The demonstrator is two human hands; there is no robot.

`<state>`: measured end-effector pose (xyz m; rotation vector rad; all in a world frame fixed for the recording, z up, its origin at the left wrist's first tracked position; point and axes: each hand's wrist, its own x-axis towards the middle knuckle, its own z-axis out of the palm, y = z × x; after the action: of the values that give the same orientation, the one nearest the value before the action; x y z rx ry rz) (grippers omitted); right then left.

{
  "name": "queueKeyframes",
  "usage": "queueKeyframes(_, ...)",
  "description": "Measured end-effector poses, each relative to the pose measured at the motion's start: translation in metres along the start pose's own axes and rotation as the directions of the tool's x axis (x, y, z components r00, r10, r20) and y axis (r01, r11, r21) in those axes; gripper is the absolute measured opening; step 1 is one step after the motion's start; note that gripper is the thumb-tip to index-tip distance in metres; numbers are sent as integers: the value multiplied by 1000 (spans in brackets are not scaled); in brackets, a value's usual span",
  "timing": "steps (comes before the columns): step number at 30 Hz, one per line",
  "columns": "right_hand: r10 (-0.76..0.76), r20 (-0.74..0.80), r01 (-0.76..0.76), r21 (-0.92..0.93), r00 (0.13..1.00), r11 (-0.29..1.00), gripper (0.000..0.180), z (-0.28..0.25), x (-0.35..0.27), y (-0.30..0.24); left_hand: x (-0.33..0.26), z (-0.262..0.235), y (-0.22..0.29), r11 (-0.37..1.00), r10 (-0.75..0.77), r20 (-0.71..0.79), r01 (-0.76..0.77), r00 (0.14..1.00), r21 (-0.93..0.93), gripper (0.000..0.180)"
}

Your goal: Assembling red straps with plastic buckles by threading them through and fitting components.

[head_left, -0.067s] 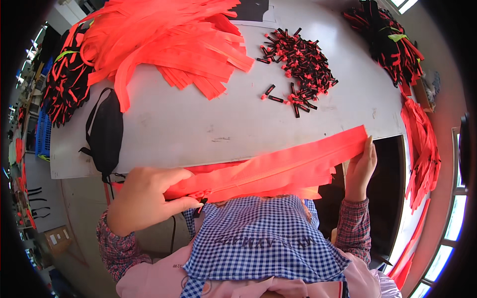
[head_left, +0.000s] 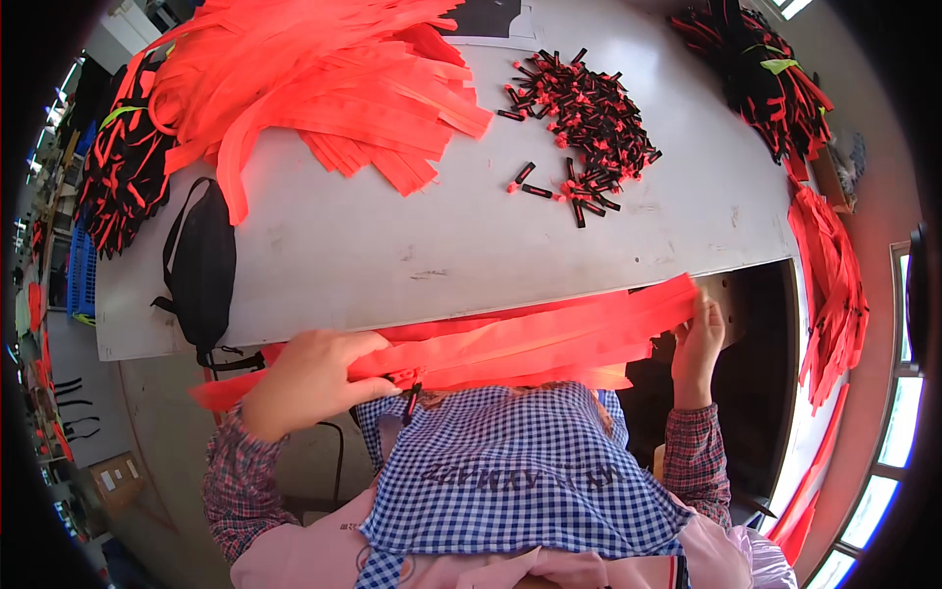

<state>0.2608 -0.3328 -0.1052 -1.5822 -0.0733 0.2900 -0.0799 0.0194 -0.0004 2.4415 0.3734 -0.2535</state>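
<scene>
A long orange-red zipper (head_left: 549,336) is stretched in front of me at the table's near edge, tilted up slightly toward the right. My left hand (head_left: 306,381) is closed on its left part, thumb and fingers pinching beside a red slider with a black pull (head_left: 414,393). The zipper's left end sticks out past that hand. At the far right end, my right hand (head_left: 699,339) pinches the tape between thumb and fingers. More orange-red zipper strips (head_left: 613,376) lie beneath it, over my blue checked apron (head_left: 510,471).
A large pile of orange-red strips (head_left: 324,88) covers the table's far left. Several black-and-red pulls (head_left: 589,128) are heaped at the middle. A black pouch (head_left: 204,260) lies near the left edge. Black-and-red bundles (head_left: 760,83) sit at the far corners; red strips (head_left: 829,285) hang at right.
My right hand has lowered and moved a little left with the zipper's end. My left hand has shifted right, and the zipper's left end and black pull show more.
</scene>
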Motion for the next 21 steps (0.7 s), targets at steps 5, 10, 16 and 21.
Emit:
queueKeyframes(5,-343,172,371,-627,923,685,7,-2,-15,32,40,51,-48,963,-85,150,42,985,267,46)
queueKeyframes(10,-507,579,768,-530,638,361,18,99,12,7,95,9,-73,930,206,-294,-93,933,356,36)
queueKeyframes(16,-380,886,952,-303,265,-41,36,214,76,34,166,-37,-113,898,167,-425,40,890,438,39)
queueKeyframes(21,-313,892,903,-392,327,-174,35,228,126,30,216,-72,-151,849,153,-565,186,811,495,44)
